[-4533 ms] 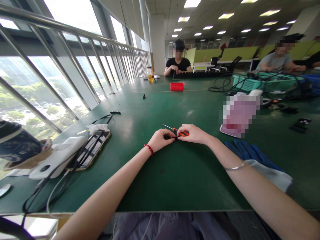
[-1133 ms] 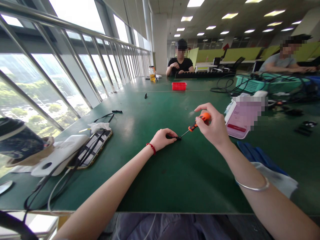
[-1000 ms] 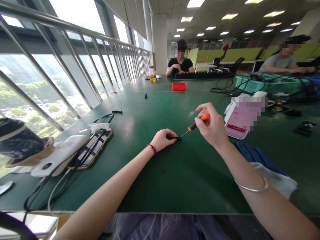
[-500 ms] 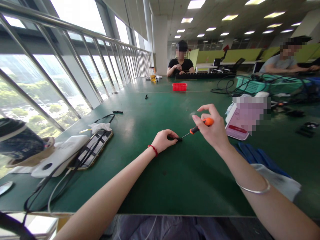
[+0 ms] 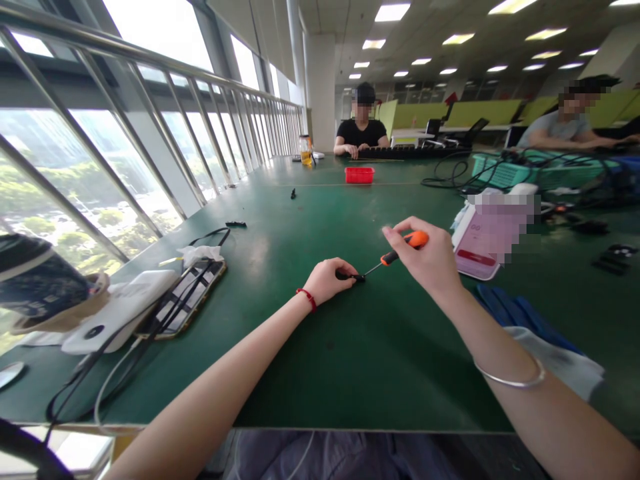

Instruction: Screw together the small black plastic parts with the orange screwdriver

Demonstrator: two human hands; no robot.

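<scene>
Near the middle of the green table (image 5: 300, 373), my left hand (image 5: 329, 280) pinches a small black part (image 5: 359, 278) against the surface. What kind of part it is cannot be made out. My right hand (image 5: 429, 257) is closed round the orange and black handle of a screwdriver (image 5: 389, 257). The screwdriver slants down to the left, and its tip meets the right end of the black part beside my left fingertips. Most of the black part is hidden by the left fingers.
A red tray (image 5: 359, 175) stands ahead, with a person (image 5: 362, 130) behind it. On the right lie a pink-screened phone (image 5: 483, 243), blue gloves (image 5: 525, 317) and a teal basket (image 5: 545, 170) with cables. To the left are a phone (image 5: 187, 300), a white device (image 5: 117, 313) and a cup (image 5: 37, 277).
The right hand earlier held the screwdriver crosswise while both hands met at the part; now its tip is on the part. In the last half second the right fingers have curled further round the handle.
</scene>
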